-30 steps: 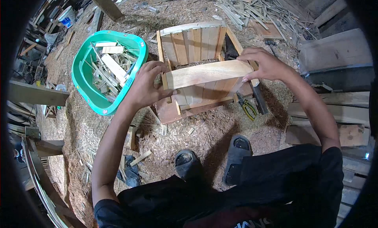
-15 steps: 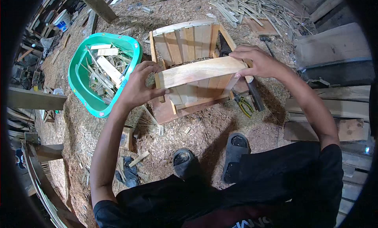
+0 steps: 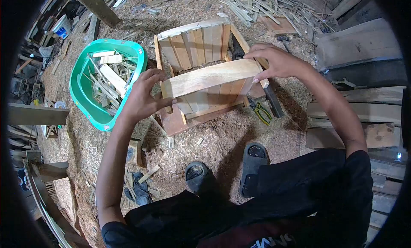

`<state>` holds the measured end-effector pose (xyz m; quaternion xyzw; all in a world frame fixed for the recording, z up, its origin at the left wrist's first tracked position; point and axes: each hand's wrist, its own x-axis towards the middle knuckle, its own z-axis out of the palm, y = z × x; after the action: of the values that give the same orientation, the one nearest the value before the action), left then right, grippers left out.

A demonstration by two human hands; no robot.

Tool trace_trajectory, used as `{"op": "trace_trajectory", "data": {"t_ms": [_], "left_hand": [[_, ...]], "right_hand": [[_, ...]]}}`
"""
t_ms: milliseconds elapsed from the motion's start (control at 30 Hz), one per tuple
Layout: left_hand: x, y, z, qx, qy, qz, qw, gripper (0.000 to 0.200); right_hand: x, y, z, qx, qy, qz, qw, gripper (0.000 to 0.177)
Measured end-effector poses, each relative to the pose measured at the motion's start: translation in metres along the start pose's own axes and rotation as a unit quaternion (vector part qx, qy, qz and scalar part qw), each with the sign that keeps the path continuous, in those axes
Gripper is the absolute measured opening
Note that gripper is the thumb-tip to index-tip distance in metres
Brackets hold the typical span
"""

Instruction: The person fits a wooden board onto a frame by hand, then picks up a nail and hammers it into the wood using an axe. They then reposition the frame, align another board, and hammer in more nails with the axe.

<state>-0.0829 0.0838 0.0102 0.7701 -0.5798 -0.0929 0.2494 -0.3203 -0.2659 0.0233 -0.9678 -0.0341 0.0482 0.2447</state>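
Note:
A slatted wooden frame (image 3: 208,96) stands on a flat reddish-brown board (image 3: 171,124) on the ground. Its near side has a pale curved rail (image 3: 214,79) along the top, and the far side (image 3: 195,44) is built of similar upright slats. My left hand (image 3: 147,96) is closed around the left end of the near side, thumb toward me. At the other end, my right hand (image 3: 276,62) grips the right corner, thumb on the rail's near face. Just below that corner lie a dark tool handle or bar (image 3: 273,101) and yellow-and-black pliers (image 3: 261,114).
A green plastic basin (image 3: 77,83) with wood offcuts stands to the left. Thin scrap strips (image 3: 244,10) are heaped at the back, and planks (image 3: 355,113) are stacked on the right. A wooden post (image 3: 96,8) rises behind the basin. Sawdust covers the ground around my sandals (image 3: 253,169).
The whole view has shifted slightly, so the frame and basin appear a little farther left. Both hands keep their hold on the frame's ends.

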Motion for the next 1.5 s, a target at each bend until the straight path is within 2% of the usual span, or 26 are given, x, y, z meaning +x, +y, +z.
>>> {"op": "trace_trajectory", "data": {"t_ms": [233, 433, 600, 700, 800, 900, 1033, 1133, 1233, 1400, 1500], "left_hand": [[0.002, 0.006, -0.003, -0.025, -0.028, -0.025, 0.999, 0.060], [0.000, 0.007, -0.002, -0.008, -0.020, -0.005, 1.000, 0.061], [-0.001, 0.009, -0.001, -0.021, -0.012, -0.007, 1.000, 0.063], [0.000, 0.009, -0.002, -0.027, -0.023, -0.027, 0.999, 0.072], [0.000, 0.009, -0.002, -0.017, -0.021, -0.009, 1.000, 0.063], [0.003, 0.017, -0.008, -0.065, -0.040, -0.043, 0.996, 0.068], [0.005, 0.020, -0.010, -0.031, -0.044, -0.032, 0.998, 0.066], [0.007, 0.021, -0.011, -0.019, -0.054, -0.042, 0.997, 0.066], [0.008, 0.022, -0.013, -0.024, -0.060, -0.053, 0.997, 0.067], [0.008, 0.020, -0.012, -0.033, -0.071, -0.061, 0.995, 0.070], [0.007, 0.014, -0.012, -0.015, -0.058, -0.018, 0.998, 0.070]], "right_hand": [[-0.005, 0.004, -0.006, 0.012, -0.032, -0.040, 0.999, 0.077], [-0.007, 0.004, -0.008, 0.029, -0.055, -0.005, 0.998, 0.077], [-0.006, 0.001, -0.009, 0.031, -0.046, -0.004, 0.998, 0.071], [-0.006, 0.003, -0.007, 0.030, -0.034, -0.009, 0.999, 0.069], [-0.007, 0.001, -0.008, 0.039, -0.032, -0.009, 0.999, 0.069], [-0.005, -0.001, -0.009, 0.032, -0.029, -0.018, 0.999, 0.070], [-0.006, 0.005, -0.005, 0.025, -0.007, -0.047, 0.999, 0.070], [-0.009, -0.001, -0.003, 0.055, 0.013, 0.009, 0.998, 0.069], [-0.007, -0.004, -0.005, 0.095, 0.004, 0.002, 0.995, 0.065], [-0.005, -0.002, -0.009, 0.069, -0.028, -0.016, 0.997, 0.057], [-0.004, 0.001, -0.007, 0.068, -0.036, -0.015, 0.997, 0.055]]}}
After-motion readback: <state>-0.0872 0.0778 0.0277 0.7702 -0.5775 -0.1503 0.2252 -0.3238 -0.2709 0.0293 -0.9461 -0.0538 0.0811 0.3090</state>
